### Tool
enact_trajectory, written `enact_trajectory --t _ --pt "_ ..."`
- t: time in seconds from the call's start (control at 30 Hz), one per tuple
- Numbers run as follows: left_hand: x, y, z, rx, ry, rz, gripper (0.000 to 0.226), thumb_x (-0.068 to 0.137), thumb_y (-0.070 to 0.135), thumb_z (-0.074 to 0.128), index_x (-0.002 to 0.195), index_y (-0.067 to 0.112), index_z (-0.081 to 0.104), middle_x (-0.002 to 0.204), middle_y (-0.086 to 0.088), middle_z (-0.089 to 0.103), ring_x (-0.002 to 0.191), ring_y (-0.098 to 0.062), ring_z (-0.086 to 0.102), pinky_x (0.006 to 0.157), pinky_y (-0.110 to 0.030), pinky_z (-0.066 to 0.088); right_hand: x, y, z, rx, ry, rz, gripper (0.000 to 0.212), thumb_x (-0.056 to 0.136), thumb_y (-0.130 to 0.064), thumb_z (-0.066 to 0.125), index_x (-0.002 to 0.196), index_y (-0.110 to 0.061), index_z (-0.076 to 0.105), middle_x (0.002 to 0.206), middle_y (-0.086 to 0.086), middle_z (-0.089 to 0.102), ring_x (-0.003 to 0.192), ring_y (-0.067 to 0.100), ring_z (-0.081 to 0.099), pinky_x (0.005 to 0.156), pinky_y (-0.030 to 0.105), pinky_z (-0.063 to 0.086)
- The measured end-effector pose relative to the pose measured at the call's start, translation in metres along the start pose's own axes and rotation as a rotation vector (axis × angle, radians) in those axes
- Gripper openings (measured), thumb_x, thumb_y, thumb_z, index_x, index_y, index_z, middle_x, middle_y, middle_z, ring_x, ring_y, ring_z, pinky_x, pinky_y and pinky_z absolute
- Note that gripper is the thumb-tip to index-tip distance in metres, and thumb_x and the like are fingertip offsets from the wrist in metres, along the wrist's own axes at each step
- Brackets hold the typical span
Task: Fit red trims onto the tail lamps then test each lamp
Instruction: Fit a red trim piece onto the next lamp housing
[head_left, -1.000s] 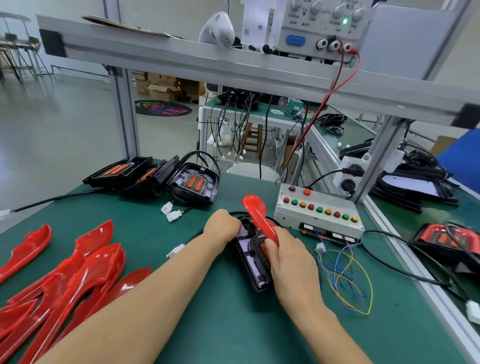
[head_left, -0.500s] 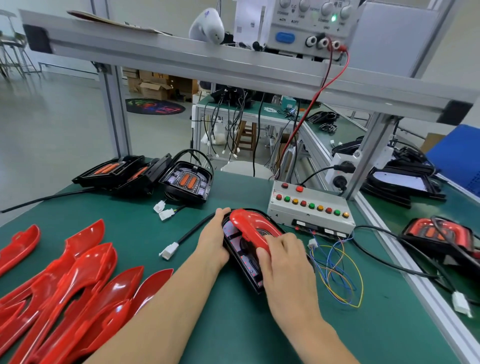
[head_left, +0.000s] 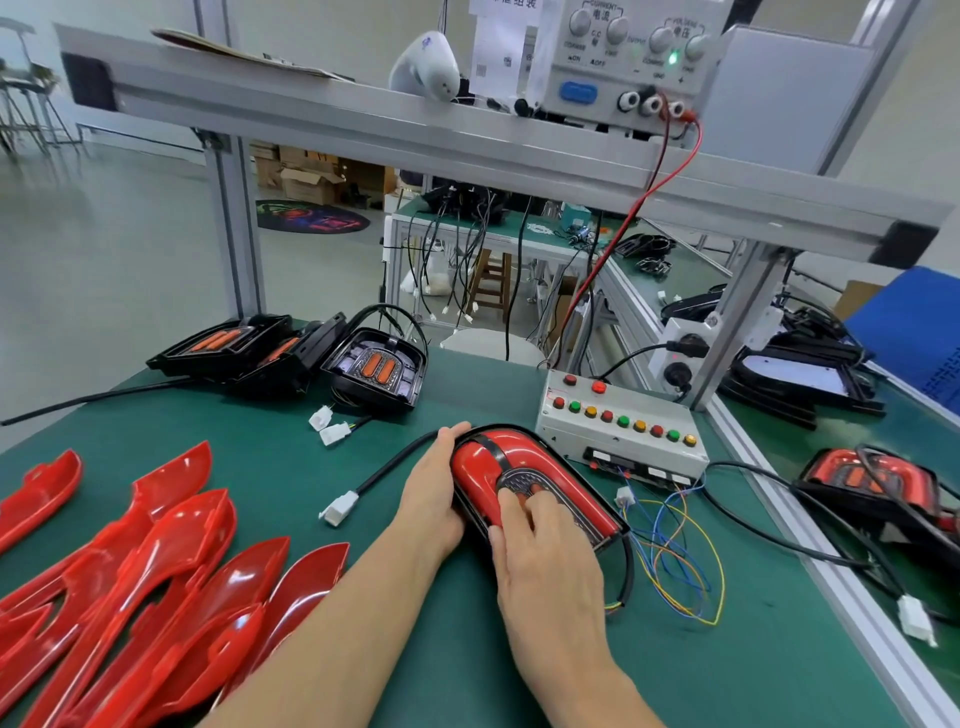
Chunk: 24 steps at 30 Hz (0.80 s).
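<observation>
One head-worn view looks forward and down, close over the green bench (head_left: 519, 649).

You're at a factory assembly station, green-matted workbench (head_left: 519, 649) under an aluminium-profile frame (head_left: 363, 130), bench power supply (head_left: 623, 57) on the shelf above you, push-button test box (head_left: 618, 431) wired up, heaps of red trims (head_left: 156, 561), untrimmed tail lamps (head_left: 374, 371), more benches and cardboard boxes (head_left: 306, 182) behind.
</observation>
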<state>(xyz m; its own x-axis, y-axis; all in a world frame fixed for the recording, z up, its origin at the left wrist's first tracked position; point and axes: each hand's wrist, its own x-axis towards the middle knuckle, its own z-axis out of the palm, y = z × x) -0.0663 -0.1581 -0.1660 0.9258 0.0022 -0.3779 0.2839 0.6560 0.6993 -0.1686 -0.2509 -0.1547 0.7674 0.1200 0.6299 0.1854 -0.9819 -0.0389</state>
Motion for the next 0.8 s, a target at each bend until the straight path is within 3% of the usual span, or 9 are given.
enact_trajectory --t 0.13,0.2,0.3,0.4,0.5,0.57,0.63,0.7,0.8 --pt "-0.002 -0.001 -0.001 -0.012 -0.082 -0.009 0.025 0.090 0.038 0.060 0.106 0.020 0.068 0.095 -0.014 0.073 0.087 -0.030 0.070 0.076 -0.042 0.057 -0.002 -0.002 0.004 -0.006 0.007 -0.012 0.042 0.059 -0.021 0.091 0.095 -0.007 0.074 0.074 0.005 0.061 0.057 0.022 0.059 0.048 0.026 0.049" --pt "-0.002 -0.001 -0.004 0.002 -0.148 0.013 0.031 0.085 0.026 0.067 0.114 0.016 0.064 0.097 -0.015 0.073 0.087 -0.030 0.070 0.077 -0.042 0.058 -0.002 -0.001 0.005 0.011 0.004 -0.013 0.041 0.062 -0.023 0.090 0.097 -0.008 0.074 0.075 0.004 0.062 0.060 0.022 0.059 0.050 0.027 0.050" --pt "-0.001 -0.001 -0.006 0.001 -0.146 0.062 0.037 0.081 0.003 0.067 0.114 0.016 0.062 0.080 -0.010 0.074 0.067 -0.022 0.071 0.058 -0.033 0.058 -0.004 0.003 0.003 0.051 -0.003 -0.045 0.034 0.073 -0.027 0.083 0.100 -0.010 0.074 0.080 0.003 0.062 0.065 0.022 0.060 0.055 0.029 0.052" --pt "0.002 0.001 -0.006 -0.043 -0.116 0.060 0.037 0.079 -0.001 0.066 0.111 0.018 0.063 0.079 -0.011 0.073 0.064 -0.022 0.070 0.054 -0.032 0.056 -0.004 0.013 -0.002 0.185 -0.029 -0.002 0.032 0.089 -0.032 0.060 0.113 -0.013 0.070 0.092 0.001 0.060 0.081 0.021 0.060 0.068 0.034 0.053" --pt "0.006 0.006 -0.009 -0.100 -0.082 0.092 0.037 0.079 -0.001 0.066 0.109 0.021 0.063 0.079 -0.010 0.073 0.062 -0.021 0.070 0.052 -0.033 0.056 -0.002 0.030 -0.008 0.559 -0.049 0.337 0.029 0.099 -0.036 0.050 0.122 -0.021 0.060 0.100 -0.007 0.052 0.091 0.007 0.051 0.082 0.027 0.045" --pt "0.007 0.009 -0.010 -0.109 -0.063 0.120 0.038 0.079 0.000 0.067 0.107 0.024 0.063 0.081 -0.009 0.074 0.062 -0.020 0.070 0.053 -0.034 0.056 -0.003 0.039 -0.011 0.850 -0.092 0.636 0.032 0.093 -0.037 0.058 0.122 -0.023 0.055 0.097 -0.006 0.053 0.083 0.000 0.051 0.076 0.015 0.043" --pt "0.006 0.011 -0.009 -0.113 -0.055 0.141 0.038 0.078 0.000 0.068 0.107 0.025 0.063 0.086 -0.010 0.073 0.063 -0.020 0.070 0.055 -0.035 0.057 -0.003 0.041 -0.011 1.083 -0.198 0.846 0.038 0.089 -0.037 0.064 0.121 -0.030 0.045 0.100 -0.010 0.057 0.084 -0.002 0.058 0.071 0.014 0.043" --pt "0.005 0.011 -0.007 -0.111 -0.046 0.149 0.039 0.079 0.000 0.067 0.108 0.026 0.063 0.091 -0.012 0.072 0.064 -0.020 0.070 0.057 -0.035 0.058 -0.004 0.039 -0.009 1.255 -0.300 0.980 0.045 0.087 -0.036 0.068 0.121 -0.033 0.038 0.107 -0.011 0.062 0.095 0.009 0.065 0.079 0.022 0.049" --pt "0.004 0.012 -0.005 -0.131 -0.047 0.162 0.041 0.081 0.000 0.065 0.114 0.023 0.062 0.089 -0.010 0.072 0.063 -0.018 0.069 0.057 -0.033 0.058 -0.002 0.038 -0.008 1.456 -0.431 1.015 0.033 0.088 -0.026 0.067 0.118 -0.016 0.058 0.109 -0.003 0.073 0.102 0.014 0.069 0.087 0.028 0.053"
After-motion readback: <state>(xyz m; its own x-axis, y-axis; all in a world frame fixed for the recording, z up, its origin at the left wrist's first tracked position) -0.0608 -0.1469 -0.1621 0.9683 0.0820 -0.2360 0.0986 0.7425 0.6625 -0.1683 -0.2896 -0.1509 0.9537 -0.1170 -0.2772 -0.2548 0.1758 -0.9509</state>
